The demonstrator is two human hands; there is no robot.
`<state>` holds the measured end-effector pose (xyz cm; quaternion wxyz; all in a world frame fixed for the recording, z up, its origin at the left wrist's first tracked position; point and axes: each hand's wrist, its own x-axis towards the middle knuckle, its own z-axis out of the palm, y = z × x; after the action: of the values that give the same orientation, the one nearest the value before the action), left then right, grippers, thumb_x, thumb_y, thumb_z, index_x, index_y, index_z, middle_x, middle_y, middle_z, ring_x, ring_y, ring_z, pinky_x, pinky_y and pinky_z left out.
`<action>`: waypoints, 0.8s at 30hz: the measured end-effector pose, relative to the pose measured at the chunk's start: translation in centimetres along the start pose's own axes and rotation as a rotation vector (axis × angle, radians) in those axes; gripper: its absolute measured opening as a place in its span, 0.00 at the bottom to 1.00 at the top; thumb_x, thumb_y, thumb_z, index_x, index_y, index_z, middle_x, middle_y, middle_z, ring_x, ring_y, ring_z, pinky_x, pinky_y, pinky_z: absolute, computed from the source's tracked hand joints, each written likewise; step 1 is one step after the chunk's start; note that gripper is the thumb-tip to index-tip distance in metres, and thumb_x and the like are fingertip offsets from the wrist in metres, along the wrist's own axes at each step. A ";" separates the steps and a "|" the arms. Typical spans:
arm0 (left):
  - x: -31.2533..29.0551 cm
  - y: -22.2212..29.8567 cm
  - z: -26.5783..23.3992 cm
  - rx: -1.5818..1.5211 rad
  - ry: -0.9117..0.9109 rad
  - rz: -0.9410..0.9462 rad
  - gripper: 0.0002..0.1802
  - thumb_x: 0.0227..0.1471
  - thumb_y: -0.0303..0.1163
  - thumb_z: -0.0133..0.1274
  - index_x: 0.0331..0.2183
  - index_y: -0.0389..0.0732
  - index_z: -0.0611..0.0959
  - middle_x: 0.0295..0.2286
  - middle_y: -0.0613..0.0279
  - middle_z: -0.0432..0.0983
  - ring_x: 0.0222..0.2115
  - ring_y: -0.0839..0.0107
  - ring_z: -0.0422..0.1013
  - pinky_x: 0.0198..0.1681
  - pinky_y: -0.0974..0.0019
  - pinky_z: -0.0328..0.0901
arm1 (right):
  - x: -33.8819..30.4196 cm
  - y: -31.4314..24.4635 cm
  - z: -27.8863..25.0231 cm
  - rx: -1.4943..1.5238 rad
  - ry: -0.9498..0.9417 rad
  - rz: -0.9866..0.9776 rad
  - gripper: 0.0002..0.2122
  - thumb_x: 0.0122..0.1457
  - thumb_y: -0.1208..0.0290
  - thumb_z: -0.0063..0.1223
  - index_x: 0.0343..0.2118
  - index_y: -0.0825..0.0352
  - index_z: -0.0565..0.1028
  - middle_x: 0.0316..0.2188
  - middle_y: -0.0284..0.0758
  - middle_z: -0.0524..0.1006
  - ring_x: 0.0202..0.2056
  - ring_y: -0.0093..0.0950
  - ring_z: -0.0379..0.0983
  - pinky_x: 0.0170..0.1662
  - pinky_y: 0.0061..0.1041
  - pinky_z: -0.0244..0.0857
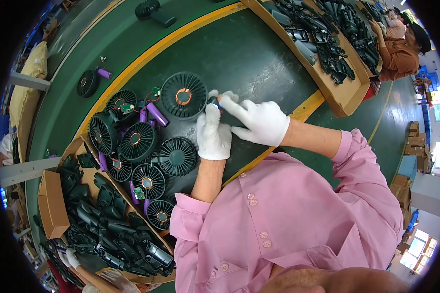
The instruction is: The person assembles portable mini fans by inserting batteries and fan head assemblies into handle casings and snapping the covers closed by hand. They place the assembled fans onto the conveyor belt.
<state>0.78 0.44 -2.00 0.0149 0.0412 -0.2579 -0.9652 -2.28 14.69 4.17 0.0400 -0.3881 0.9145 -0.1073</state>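
White gloves cover both my hands, which meet over the green bench. My left hand (213,133) is closed, its thumb and fingers pinching a small dark-blue part (215,101), mostly hidden by the gloves. From the right, my right hand (261,121) reaches to the same spot with its index finger bent against the part; what its fingertips grip is hidden. Just left of my fingers lies a round black fan head (167,97) with a copper coil in its middle. A small green circuit board (156,91) and a purple cylindrical battery (157,115) lie beside it.
Several more fan heads (138,141) cluster at left. A cardboard box of black plastic housings (98,215) stands at lower left, and a cardboard tray (344,100) of similar parts at upper right. A co-worker in brown (398,61) sits beyond it; another person's gloved hand (72,258) shows at lower left.
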 end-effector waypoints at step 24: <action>-1.6 -3.6 -0.1 0.694 -0.185 0.043 0.44 0.53 0.57 0.50 0.56 0.34 0.53 0.46 0.50 0.67 0.45 0.60 0.68 0.48 0.61 0.63 | -2.9 2.1 0.9 0.077 -0.191 -0.035 0.42 0.55 0.58 0.50 0.59 0.85 0.42 0.21 0.43 0.76 0.17 0.41 0.74 0.22 0.36 0.69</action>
<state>2.37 3.55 -3.75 -0.0030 -0.0492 -0.5712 -0.8193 -1.59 18.03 2.77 0.1402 -0.4106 0.8948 -0.1055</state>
